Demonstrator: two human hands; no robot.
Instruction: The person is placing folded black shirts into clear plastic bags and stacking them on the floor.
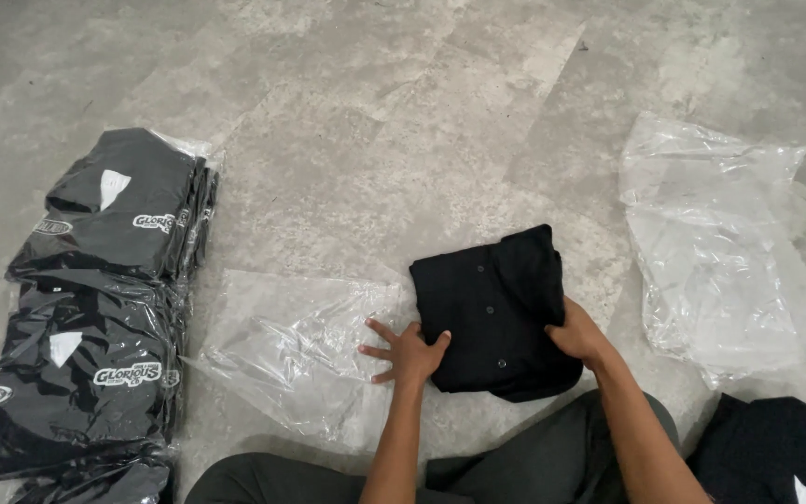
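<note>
The person sits on the grey concrete floor (375, 140) with a folded black shirt (492, 308) lying just ahead of their knees. The left hand (409, 352) rests fingers spread, thumb on the shirt's left edge and fingers on a flat clear plastic bag (291, 345) beside it. The right hand (578, 334) grips the shirt's right edge; its fingertips are hidden under the cloth. Bagged shirts (104, 308) stack at left, partly cut off. Loose bags (729, 243) lie right; another dark garment (776, 453) is cropped at the corner.
</note>
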